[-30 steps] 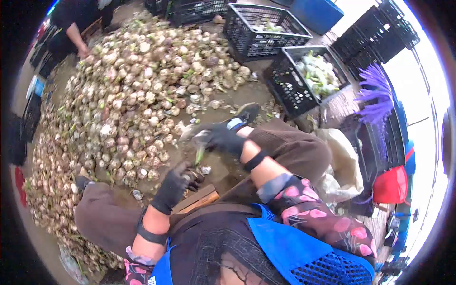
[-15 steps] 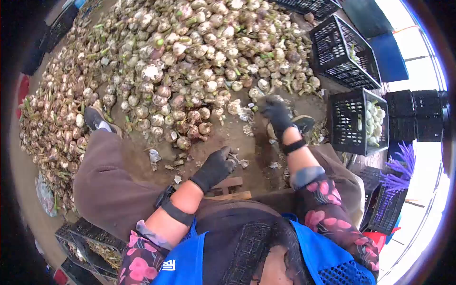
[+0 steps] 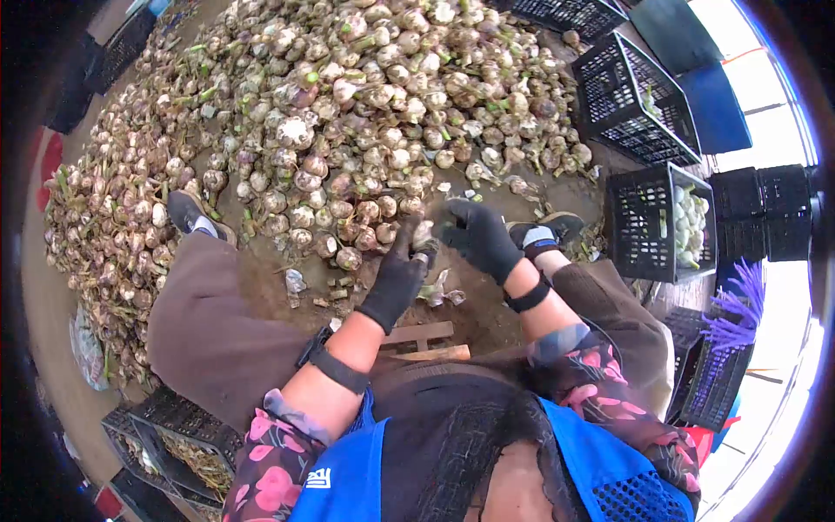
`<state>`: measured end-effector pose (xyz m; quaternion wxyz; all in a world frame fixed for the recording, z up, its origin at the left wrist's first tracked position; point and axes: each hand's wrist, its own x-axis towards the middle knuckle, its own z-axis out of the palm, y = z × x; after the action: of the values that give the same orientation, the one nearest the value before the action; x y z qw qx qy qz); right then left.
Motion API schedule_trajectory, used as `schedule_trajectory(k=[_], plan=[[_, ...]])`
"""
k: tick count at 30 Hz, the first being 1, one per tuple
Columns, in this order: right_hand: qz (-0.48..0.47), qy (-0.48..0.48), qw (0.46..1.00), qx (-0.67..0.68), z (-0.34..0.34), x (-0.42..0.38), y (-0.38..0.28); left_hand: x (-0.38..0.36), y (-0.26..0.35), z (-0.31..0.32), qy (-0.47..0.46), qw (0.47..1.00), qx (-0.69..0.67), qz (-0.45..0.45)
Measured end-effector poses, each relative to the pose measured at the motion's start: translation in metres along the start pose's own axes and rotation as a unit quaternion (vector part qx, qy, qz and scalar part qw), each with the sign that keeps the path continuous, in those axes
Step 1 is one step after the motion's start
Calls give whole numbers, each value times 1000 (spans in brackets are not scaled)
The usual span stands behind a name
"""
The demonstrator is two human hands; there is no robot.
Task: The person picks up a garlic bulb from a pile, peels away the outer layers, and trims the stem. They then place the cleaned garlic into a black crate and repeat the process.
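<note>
My left hand, in a dark glove, is closed around a garlic bulb in front of the pile. Close beside the bulb on the right is my right hand, also gloved, its fingers bent toward it. The right fingertips are blurred, so whether they touch the bulb or hold anything does not show. Ahead of both hands spreads a large heap of garlic bulbs with cut stems and soil on them. Papery garlic scraps lie on the ground just below my hands.
A black crate with peeled-looking white garlic stands at the right, and another black crate is behind it. Stacked crates and a purple bristly thing are farther right. More crates sit at lower left. A wooden piece lies between my legs.
My right hand has moved left, from above the ground by the right foot to beside my left hand. My left hand has risen slightly, and the bulb now shows in it.
</note>
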<state>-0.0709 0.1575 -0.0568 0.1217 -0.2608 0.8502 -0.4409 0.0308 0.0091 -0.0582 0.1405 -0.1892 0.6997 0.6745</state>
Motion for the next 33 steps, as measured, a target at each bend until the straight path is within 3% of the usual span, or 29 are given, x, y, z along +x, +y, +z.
schedule_trajectory(k=[1, 2, 3, 4, 5, 6, 8, 9, 10, 12, 13, 14, 15, 16, 17, 18, 20, 22, 24, 26, 28, 30, 31, 33], plan=[[34, -31, 999, 9, -9, -11, -23, 19, -49, 12, 40, 988, 110, 102], [68, -61, 996, 19, -15, -19, -35, 12, -36, 12, 39, 987, 116, 109], [60, -53, 991, 109, -17, -28, -25, 5, -23, 12, -24, 994, -39, 101], [54, -44, 992, 109, -18, -36, -21, -1, -11, 13, -89, 973, -191, 90], [120, 54, 941, 311, -18, -44, -20, -2, -12, 17, -145, 929, -329, 91], [176, 144, 836, 499, -19, -51, -19, -8, -8, 19, -150, 930, -321, 98], [155, 142, 849, 485, -20, -62, -23, -19, -1, 23, -228, 841, -489, 47], [67, 81, 937, 333, -17, -66, -27, -19, 1, 30, -209, 845, -490, 44], [-21, 17, 986, 166, -14, -69, -29, -23, 8, 29, -213, 847, -486, 46], [-53, 22, 989, 134, -13, -78, -32, -33, 19, 26, -166, 931, -326, 6], [-2, 53, 985, 165, -15, -80, -40, -33, 20, 21, -78, 990, -48, 106], [47, 84, 976, 196, -16, -80, -45, -34, 22, 17, -78, 990, -46, 108], [-18, 127, 985, 113, -16, -80, -45, -36, 22, 12, -67, 988, -40, 130], [-18, 126, 985, 114, -18, -80, -51, -39, 24, 9, -54, 987, -35, 149], [-45, 110, 992, 43, -22, -81, -60, -26, 17, 21, -12, 959, -97, 265], [-71, 93, 993, -29, -24, -82, -64, -22, 7, 19, -10, 960, -97, 263], [-88, 90, 989, -83, -23, -81, -65, -29, 18, 17, -46, 982, -125, 137], [-6, 40, 999, -4, -26, -82, -69, -37, 27, 11, -50, 981, -143, 125], [22, 34, 997, 69, -21, -80, -47, -33, 23, 6, -125, 963, -198, 131], [-10, 79, 991, 106, -20, -76, -38, -28, 21, 7, -133, 956, -201, 165], [-39, 73, 994, 71, -22, -75, -40, -26, 22, 8, -127, 958, -237, 96], [-175, 82, 975, -113, -22, -74, -48, -28, 24, 17, -81, 966, -228, 90], [-185, 71, 971, -133, -21, -75, -49, -30, 24, 19, -34, 972, -216, 85], [-153, 66, 980, -105, -18, -76, -51, -26, 20, 11, -47, 982, -155, 96]])
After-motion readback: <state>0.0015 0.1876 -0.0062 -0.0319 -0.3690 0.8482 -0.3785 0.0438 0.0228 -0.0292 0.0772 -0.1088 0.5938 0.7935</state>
